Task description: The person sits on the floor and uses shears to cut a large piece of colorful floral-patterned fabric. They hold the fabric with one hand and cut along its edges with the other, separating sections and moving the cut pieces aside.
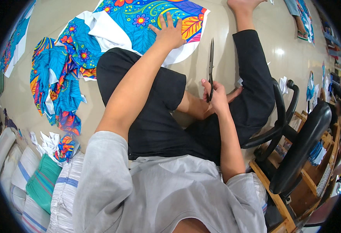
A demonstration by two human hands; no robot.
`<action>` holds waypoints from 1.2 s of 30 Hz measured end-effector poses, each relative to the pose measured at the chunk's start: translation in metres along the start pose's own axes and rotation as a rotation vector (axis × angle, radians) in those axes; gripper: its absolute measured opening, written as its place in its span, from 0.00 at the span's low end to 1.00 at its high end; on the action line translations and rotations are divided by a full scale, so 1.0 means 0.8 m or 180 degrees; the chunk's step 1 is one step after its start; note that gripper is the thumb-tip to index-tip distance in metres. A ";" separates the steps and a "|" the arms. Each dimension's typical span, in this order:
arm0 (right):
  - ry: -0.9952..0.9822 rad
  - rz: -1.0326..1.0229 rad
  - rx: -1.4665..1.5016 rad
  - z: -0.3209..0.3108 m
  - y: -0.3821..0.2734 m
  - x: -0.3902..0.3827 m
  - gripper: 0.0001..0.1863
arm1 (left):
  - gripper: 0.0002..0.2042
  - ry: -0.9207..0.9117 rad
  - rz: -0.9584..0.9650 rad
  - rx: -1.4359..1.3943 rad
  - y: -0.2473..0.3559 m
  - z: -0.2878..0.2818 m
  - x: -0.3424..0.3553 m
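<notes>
My left hand [169, 35] lies with fingers spread on a bright printed fabric [143, 23], blue with flowers, swirls and orange leaves, edged in white. The cloth is spread on the floor beyond my bent left knee. In my right hand [217, 96], above my lower legs, is a pair of dark scissors [211, 58]. Its long blades point away from me and look closed, apart from the cloth. My right fingers wrap the handles and partly hide them. Left of the spread piece, more of the same fabric [55, 81] lies crumpled, with white undersides showing.
Stuffed white sacks [66, 190] and a green sack [44, 182] stand at the lower left, with fabric scraps [63, 147] by them. A black chair armrest [302, 147] and wooden framing [273, 198] are close on my right. Another person's leg [300, 25] shows at the far right.
</notes>
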State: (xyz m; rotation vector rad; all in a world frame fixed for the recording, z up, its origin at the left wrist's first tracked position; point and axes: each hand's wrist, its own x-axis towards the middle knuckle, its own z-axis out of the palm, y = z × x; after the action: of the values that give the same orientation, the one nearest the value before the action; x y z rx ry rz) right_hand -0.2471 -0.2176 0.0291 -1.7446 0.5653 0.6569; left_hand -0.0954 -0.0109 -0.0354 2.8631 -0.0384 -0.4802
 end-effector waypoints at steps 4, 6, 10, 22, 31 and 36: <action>0.0232 -0.0202 -0.0113 -0.006 -0.004 -0.001 0.22 | 0.32 0.0434 0.0540 -0.0096 0.011 -0.001 -0.004; 0.0210 -0.0234 -0.0118 -0.008 -0.007 -0.001 0.23 | 0.21 0.0616 0.0944 -0.0161 0.022 0.000 -0.009; -0.0061 -0.0125 0.0316 -0.004 -0.008 -0.002 0.28 | 0.16 -0.0001 0.1107 -0.0200 0.032 0.006 -0.016; -0.0612 0.0452 0.0348 0.023 -0.014 0.027 0.36 | 0.11 -0.0386 0.1041 -0.1174 0.014 0.012 0.006; -0.0339 0.0292 0.0319 0.043 -0.006 0.064 0.36 | 0.11 -0.0394 0.1112 -0.1165 0.011 0.011 0.008; -0.0373 0.0287 0.0418 0.042 -0.004 0.068 0.34 | 0.11 -0.0424 0.1109 -0.1092 0.012 0.014 0.010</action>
State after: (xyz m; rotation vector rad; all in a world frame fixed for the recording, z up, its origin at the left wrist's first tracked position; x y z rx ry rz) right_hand -0.2101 -0.1862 -0.0128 -1.5548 0.5950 0.7632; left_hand -0.0913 -0.0229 -0.0460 2.4176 -0.4264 -0.5423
